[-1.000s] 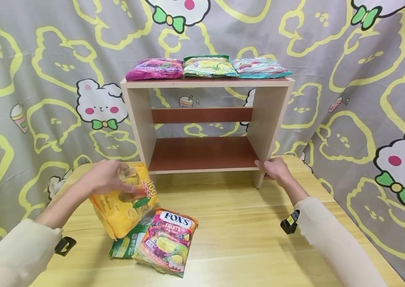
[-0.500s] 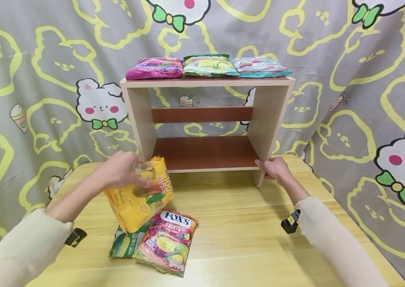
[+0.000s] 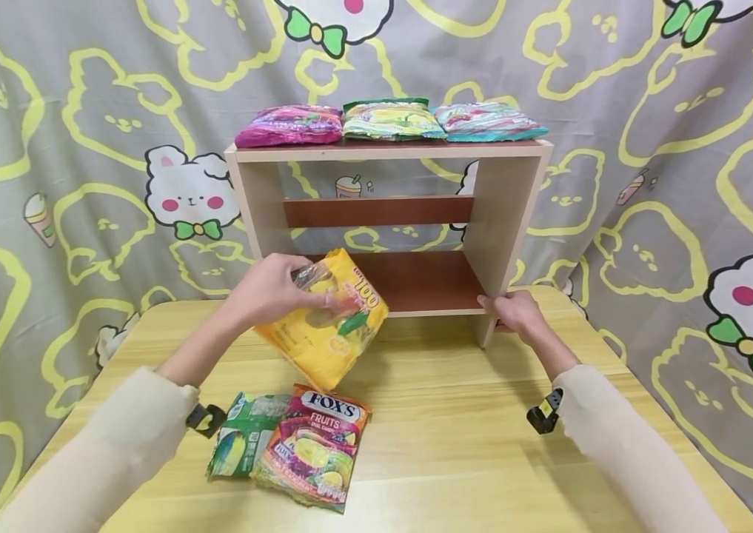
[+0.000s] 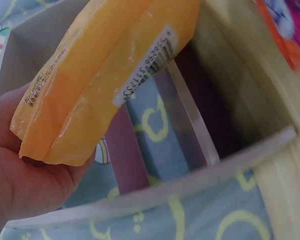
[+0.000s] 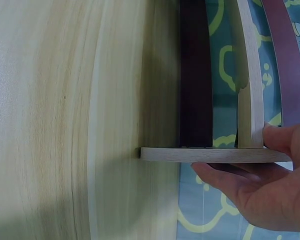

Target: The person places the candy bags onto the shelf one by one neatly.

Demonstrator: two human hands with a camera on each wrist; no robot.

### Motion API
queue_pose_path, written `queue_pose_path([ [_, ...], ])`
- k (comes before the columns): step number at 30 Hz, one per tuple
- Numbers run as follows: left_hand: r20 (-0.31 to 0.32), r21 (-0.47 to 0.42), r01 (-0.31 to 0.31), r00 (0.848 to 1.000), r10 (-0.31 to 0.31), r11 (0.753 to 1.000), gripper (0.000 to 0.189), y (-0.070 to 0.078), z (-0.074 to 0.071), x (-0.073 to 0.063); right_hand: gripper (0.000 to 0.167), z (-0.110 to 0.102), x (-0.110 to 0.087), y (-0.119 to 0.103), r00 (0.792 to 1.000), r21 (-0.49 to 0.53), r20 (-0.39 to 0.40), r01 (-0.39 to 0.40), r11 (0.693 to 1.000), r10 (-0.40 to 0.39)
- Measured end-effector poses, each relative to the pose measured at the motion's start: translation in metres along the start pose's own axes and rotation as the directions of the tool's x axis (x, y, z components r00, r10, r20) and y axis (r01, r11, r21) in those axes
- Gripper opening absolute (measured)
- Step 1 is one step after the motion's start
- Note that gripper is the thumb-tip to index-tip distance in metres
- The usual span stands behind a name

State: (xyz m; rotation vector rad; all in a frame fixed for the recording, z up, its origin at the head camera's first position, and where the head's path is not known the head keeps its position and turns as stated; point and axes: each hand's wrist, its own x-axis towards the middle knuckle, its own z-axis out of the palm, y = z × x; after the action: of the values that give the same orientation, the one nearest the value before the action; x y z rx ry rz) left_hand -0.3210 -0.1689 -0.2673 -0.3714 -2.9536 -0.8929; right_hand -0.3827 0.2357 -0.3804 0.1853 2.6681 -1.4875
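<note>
My left hand (image 3: 276,291) grips a yellow candy bag (image 3: 332,333) by one end, tilted in front of the shelf's lower board. Its back with a barcode faces the left wrist camera, where the bag (image 4: 110,75) covers much of the view. My right hand (image 3: 514,311) holds the right side panel of the small wooden shelf (image 3: 516,215) at the lower board's height. In the right wrist view the thumb lies on the inner side and the fingers of the hand (image 5: 260,185) on the outer side of that panel (image 5: 215,155).
A Fox's fruit candy bag (image 3: 316,448) lies on the wooden table (image 3: 449,444), overlapping a green bag (image 3: 243,437). Along the shelf top sit a purple bag (image 3: 292,126), a green-and-yellow bag (image 3: 392,121) and a teal bag (image 3: 489,122). A patterned curtain (image 3: 103,96) hangs behind.
My left hand has carried the yellow candy bag rightward and up, from over the green bag to the front of the shelf. The right hand stays on the side panel.
</note>
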Motion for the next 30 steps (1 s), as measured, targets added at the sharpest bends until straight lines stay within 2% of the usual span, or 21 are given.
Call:
queue_pose_path([
  [5, -0.076, -0.097, 0.071, 0.994, -0.078, 0.993, 0.053, 0.004, 0.009, 0.015, 0.063, -0.001, 0.000, -0.001, 1.000, -0.018, -0.002, 0.008, 1.000, -0.008],
  [8, -0.098, -0.206, 0.118, 0.985, -0.141, 0.971, 0.056, 0.005, 0.016, 0.023, 0.063, 0.000, 0.000, 0.000, 1.000, -0.017, -0.007, 0.006, 1.000, -0.006],
  [12, -0.101, -0.388, 0.192, 0.963, -0.248, 0.901, 0.073, 0.004, 0.029, 0.035, 0.064, -0.001, 0.000, 0.001, 1.000, -0.027, -0.007, 0.010, 1.000, -0.010],
  [15, -0.104, -0.500, 0.222, 0.944, -0.312, 0.837, 0.089, 0.002, 0.041, 0.045, 0.066, -0.001, 0.000, 0.001, 1.000, -0.032, -0.004, 0.010, 0.999, -0.010],
  [18, -0.096, -0.594, 0.234, 0.929, -0.357, 0.770, 0.095, 0.001, 0.054, 0.055, 0.065, -0.001, 0.001, 0.002, 1.000, -0.032, 0.005, 0.007, 0.999, -0.007],
  [20, -0.085, -0.665, 0.229, 0.922, -0.377, 0.711, 0.095, 0.000, 0.061, 0.060, 0.064, -0.001, 0.001, 0.002, 1.000, -0.030, 0.006, 0.006, 1.000, -0.005],
  [23, -0.086, -0.744, 0.208, 0.913, -0.399, 0.635, 0.088, -0.001, 0.071, 0.065, 0.063, 0.000, 0.001, 0.002, 1.000, -0.028, 0.001, 0.010, 1.000, -0.010],
  [25, -0.093, -0.771, 0.195, 0.907, -0.410, 0.606, 0.081, 0.000, 0.076, 0.068, 0.062, 0.000, 0.001, 0.002, 1.000, -0.027, -0.003, 0.013, 1.000, -0.013],
  [30, -0.077, -0.806, 0.202, 0.897, -0.436, 0.556, 0.071, 0.005, 0.087, 0.075, 0.062, -0.002, 0.000, 0.002, 1.000, -0.045, -0.017, 0.011, 0.999, -0.012],
])
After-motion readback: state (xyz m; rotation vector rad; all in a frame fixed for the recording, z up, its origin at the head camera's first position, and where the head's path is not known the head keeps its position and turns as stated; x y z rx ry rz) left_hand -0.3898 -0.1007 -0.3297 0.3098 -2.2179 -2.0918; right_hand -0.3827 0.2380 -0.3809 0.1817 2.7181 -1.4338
